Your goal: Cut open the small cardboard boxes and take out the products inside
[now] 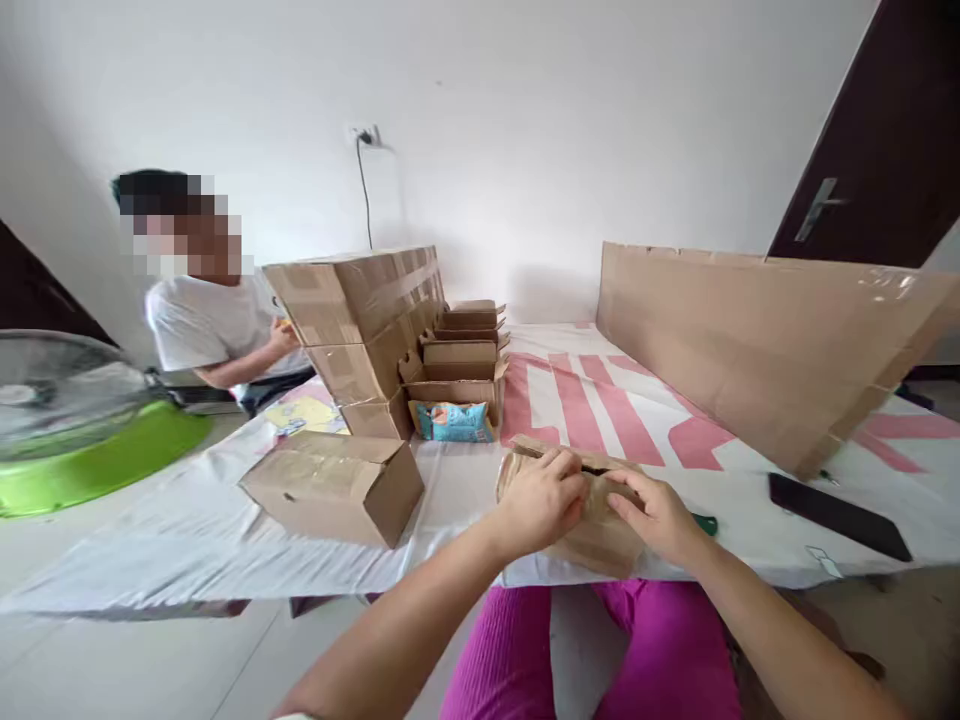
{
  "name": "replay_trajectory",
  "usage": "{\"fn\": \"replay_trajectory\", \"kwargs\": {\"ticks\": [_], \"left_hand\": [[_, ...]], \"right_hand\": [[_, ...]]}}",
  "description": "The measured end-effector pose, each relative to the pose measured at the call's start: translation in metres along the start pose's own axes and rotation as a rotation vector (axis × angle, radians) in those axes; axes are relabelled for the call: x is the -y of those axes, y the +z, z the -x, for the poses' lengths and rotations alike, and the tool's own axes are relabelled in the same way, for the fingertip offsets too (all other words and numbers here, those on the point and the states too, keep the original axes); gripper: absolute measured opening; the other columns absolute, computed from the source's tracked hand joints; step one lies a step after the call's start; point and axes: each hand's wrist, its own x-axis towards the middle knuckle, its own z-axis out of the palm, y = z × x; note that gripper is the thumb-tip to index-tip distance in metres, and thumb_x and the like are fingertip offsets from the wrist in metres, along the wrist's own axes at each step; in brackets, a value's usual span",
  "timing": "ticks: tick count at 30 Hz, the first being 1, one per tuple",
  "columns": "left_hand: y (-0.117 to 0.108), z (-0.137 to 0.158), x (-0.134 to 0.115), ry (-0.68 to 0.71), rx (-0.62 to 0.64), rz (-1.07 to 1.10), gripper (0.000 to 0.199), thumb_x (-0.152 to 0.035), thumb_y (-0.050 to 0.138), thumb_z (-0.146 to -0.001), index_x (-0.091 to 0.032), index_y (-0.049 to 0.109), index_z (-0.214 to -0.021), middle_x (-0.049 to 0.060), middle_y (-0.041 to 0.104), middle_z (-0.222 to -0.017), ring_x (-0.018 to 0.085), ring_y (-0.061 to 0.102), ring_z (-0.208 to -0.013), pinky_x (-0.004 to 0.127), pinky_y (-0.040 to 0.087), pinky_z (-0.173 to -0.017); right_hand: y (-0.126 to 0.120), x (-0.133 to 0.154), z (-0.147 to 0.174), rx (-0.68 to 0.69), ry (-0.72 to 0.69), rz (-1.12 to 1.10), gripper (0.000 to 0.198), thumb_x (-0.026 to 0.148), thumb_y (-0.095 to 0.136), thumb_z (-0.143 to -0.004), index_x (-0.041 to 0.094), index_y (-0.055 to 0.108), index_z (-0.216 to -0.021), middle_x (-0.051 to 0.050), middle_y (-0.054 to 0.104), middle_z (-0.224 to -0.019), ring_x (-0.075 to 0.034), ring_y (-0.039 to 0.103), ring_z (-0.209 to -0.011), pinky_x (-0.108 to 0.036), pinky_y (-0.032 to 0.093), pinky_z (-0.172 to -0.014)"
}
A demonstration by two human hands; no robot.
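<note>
A small cardboard box (592,550) lies on the table's front edge, right before me, with brown tape across its top. My left hand (544,500) is closed on the top, its fingers curled at a dark gap near the upper edge. From the other side my right hand (656,510) pinches at the taped top, thumb and fingers bent close together. Whether the fingers grip loose tape or a flap is too small to make out. Partly behind my right hand, a green-handled tool (705,523) shows only its end.
Left stands another taped box (334,485). Behind it are stacked cartons (360,320), open boxes (461,350) and a blue packet (454,422). A cardboard panel (735,340) and black phone (838,515) lie right. A co-worker (206,325) sits far left, near a green fan (112,450).
</note>
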Motion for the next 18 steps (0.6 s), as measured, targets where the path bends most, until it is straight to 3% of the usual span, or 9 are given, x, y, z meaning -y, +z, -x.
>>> {"fn": "replay_trajectory", "kwargs": {"ticks": [10, 14, 18], "left_hand": [[0.017, 0.013, -0.007, -0.363, -0.357, 0.26, 0.012, -0.009, 0.049, -0.082, -0.021, 0.05, -0.08, 0.008, 0.064, -0.098, 0.02, 0.062, -0.088, 0.033, 0.05, -0.077], [0.021, 0.018, 0.0, -0.513, -0.498, 0.411, 0.015, -0.008, 0.046, -0.082, -0.022, 0.045, -0.079, 0.003, 0.067, -0.086, 0.014, 0.062, -0.068, 0.026, 0.048, -0.063], [0.022, 0.03, 0.003, -0.54, -0.577, 0.566, 0.017, -0.006, 0.04, -0.081, -0.022, 0.044, -0.083, 0.001, 0.068, -0.09, 0.009, 0.061, -0.058, 0.021, 0.047, -0.057]], "right_hand": [[-0.002, 0.002, 0.003, -0.027, 0.002, 0.026, 0.028, 0.038, 0.05, -0.091, 0.022, 0.062, -0.11, -0.008, 0.073, -0.108, -0.023, 0.069, -0.097, -0.036, 0.054, -0.083], [-0.004, 0.005, 0.004, -0.035, -0.003, 0.048, 0.028, 0.039, 0.049, -0.091, 0.021, 0.062, -0.108, -0.007, 0.074, -0.102, -0.022, 0.07, -0.088, -0.034, 0.055, -0.074], [-0.004, 0.004, 0.004, -0.057, -0.012, 0.078, 0.028, 0.039, 0.049, -0.09, 0.021, 0.063, -0.108, -0.006, 0.074, -0.101, -0.022, 0.07, -0.086, -0.033, 0.055, -0.072]]}}
